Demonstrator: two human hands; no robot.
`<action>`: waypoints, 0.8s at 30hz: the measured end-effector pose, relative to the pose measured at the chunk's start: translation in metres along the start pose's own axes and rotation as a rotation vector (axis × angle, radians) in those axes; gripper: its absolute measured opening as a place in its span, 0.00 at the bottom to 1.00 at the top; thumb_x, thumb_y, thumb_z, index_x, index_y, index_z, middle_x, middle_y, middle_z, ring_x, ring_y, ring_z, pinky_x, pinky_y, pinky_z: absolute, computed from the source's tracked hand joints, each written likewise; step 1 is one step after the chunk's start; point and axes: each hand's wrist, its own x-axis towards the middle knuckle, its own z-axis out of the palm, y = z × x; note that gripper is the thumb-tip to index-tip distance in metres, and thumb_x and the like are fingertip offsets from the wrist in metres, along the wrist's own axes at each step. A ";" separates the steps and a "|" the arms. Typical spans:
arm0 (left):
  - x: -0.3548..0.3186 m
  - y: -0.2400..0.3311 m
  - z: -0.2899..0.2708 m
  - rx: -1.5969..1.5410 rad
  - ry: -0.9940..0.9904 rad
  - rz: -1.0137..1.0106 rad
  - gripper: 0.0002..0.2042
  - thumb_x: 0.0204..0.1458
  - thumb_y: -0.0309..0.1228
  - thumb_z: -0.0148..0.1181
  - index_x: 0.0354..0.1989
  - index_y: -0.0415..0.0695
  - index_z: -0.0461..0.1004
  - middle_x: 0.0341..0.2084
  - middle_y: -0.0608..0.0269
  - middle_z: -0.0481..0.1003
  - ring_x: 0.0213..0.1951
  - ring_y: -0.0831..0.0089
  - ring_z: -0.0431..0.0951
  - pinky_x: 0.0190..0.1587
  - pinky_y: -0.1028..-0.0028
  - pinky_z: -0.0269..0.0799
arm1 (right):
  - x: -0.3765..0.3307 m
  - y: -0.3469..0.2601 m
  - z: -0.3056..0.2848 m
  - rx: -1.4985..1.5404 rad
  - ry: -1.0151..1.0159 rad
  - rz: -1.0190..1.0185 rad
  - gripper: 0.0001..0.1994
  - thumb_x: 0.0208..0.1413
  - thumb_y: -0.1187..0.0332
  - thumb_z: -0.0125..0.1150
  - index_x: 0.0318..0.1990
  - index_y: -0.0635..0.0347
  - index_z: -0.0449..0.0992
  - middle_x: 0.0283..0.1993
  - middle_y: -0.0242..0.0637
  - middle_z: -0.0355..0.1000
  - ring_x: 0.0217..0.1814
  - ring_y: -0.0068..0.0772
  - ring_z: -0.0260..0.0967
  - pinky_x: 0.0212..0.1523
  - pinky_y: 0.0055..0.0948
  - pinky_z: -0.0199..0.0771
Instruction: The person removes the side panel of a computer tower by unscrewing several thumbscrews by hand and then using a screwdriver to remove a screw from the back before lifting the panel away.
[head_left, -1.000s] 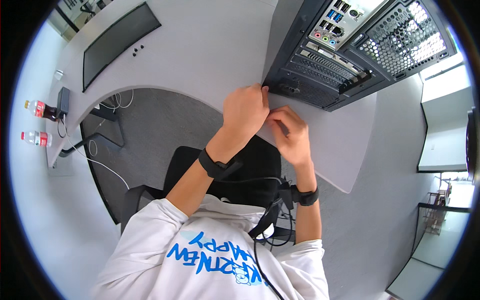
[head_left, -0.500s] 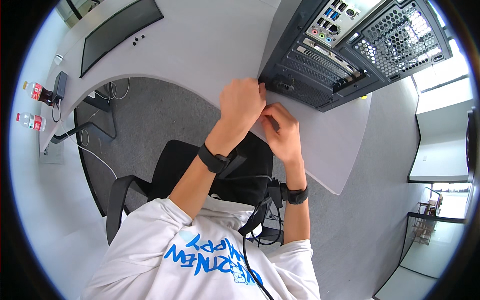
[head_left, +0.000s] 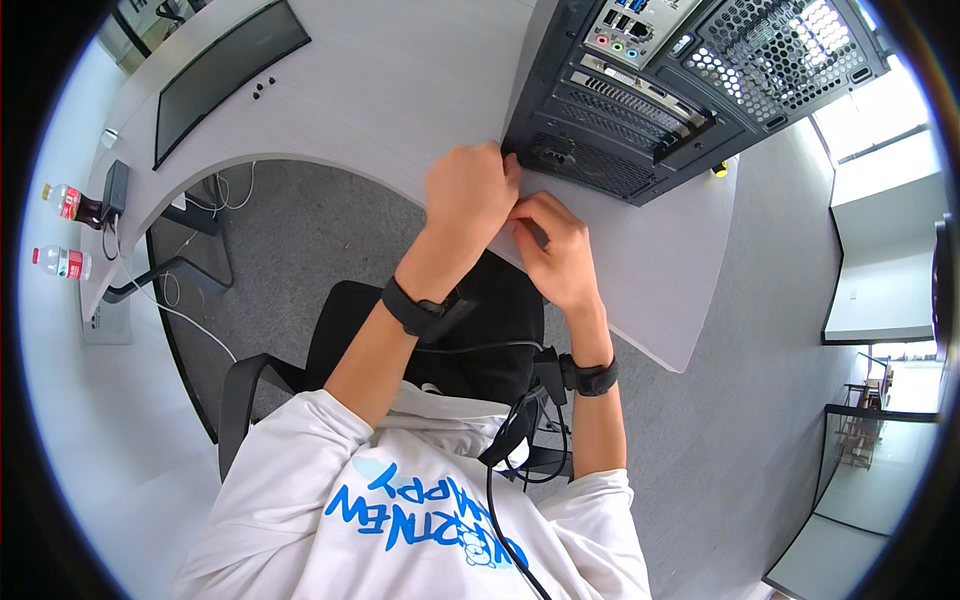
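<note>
A black desktop computer case (head_left: 600,115) stands at the desk's upper right, its ports and perforated grilles facing me. My left hand (head_left: 472,190) is closed at the lower left corner of the case, knuckles up and thumb against the edge. Just below it, my right hand (head_left: 556,248) has its thumb and fingers pinched together, the tips close to the left hand. Whatever either hand grips is hidden by the fingers. Several small black pieces (head_left: 264,88), like screws, lie on the desk near the monitor.
A dark flat monitor (head_left: 230,80) lies on the curved grey desk (head_left: 400,70). Two bottles, one dark (head_left: 75,204) and one clear (head_left: 62,263), stand at far left beside a black power brick (head_left: 116,188). A yellow object (head_left: 720,170) shows beside the case. A black chair (head_left: 245,385) is beneath me.
The view has shifted slightly, so the case and hands appear a little higher and further left. Both hands keep nearly the same pose at the case's corner.
</note>
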 end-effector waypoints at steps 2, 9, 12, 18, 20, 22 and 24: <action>-0.001 0.000 -0.007 -0.017 0.001 -0.022 0.12 0.52 0.35 0.62 0.24 0.39 0.76 0.18 0.49 0.76 0.23 0.47 0.77 0.25 0.57 0.71 | 0.001 -0.002 0.000 0.003 0.002 0.009 0.08 0.51 0.84 0.53 0.35 0.66 0.76 0.34 0.43 0.71 0.31 0.42 0.72 0.33 0.32 0.71; -0.005 0.002 0.004 0.026 0.065 0.017 0.11 0.52 0.33 0.63 0.25 0.39 0.73 0.18 0.49 0.76 0.24 0.46 0.77 0.26 0.54 0.70 | -0.001 -0.003 -0.001 -0.025 0.008 0.005 0.08 0.50 0.85 0.52 0.35 0.66 0.75 0.34 0.44 0.71 0.33 0.46 0.71 0.35 0.35 0.71; -0.003 0.003 0.003 0.048 -0.010 0.021 0.10 0.54 0.32 0.61 0.25 0.39 0.71 0.20 0.47 0.77 0.25 0.46 0.80 0.27 0.55 0.74 | -0.001 0.000 0.000 -0.004 0.004 0.000 0.08 0.50 0.85 0.52 0.35 0.67 0.75 0.34 0.45 0.70 0.33 0.48 0.71 0.35 0.35 0.71; -0.006 0.006 0.009 0.028 0.052 -0.006 0.10 0.54 0.31 0.60 0.25 0.38 0.72 0.18 0.46 0.76 0.24 0.44 0.79 0.27 0.54 0.73 | -0.002 0.005 0.002 0.020 0.015 0.018 0.08 0.49 0.86 0.52 0.35 0.68 0.74 0.34 0.45 0.70 0.34 0.49 0.71 0.35 0.36 0.71; -0.007 0.007 0.011 0.009 0.084 -0.026 0.11 0.54 0.31 0.60 0.23 0.38 0.72 0.17 0.46 0.75 0.23 0.44 0.77 0.26 0.54 0.71 | -0.002 0.004 0.002 0.034 0.016 0.019 0.08 0.49 0.86 0.52 0.35 0.68 0.74 0.35 0.46 0.70 0.34 0.50 0.71 0.35 0.36 0.71; -0.008 0.007 0.013 -0.007 0.123 -0.047 0.12 0.54 0.31 0.61 0.22 0.38 0.72 0.16 0.46 0.74 0.22 0.43 0.76 0.25 0.54 0.69 | -0.003 0.004 0.001 0.052 0.015 0.014 0.08 0.49 0.86 0.52 0.35 0.68 0.74 0.35 0.46 0.70 0.35 0.50 0.71 0.36 0.37 0.71; -0.006 0.003 0.016 -0.077 0.160 -0.032 0.13 0.55 0.31 0.60 0.21 0.37 0.74 0.16 0.46 0.74 0.21 0.44 0.75 0.25 0.56 0.68 | -0.002 0.006 0.001 -0.017 -0.002 0.014 0.08 0.48 0.87 0.51 0.35 0.68 0.73 0.35 0.46 0.70 0.35 0.51 0.71 0.36 0.38 0.72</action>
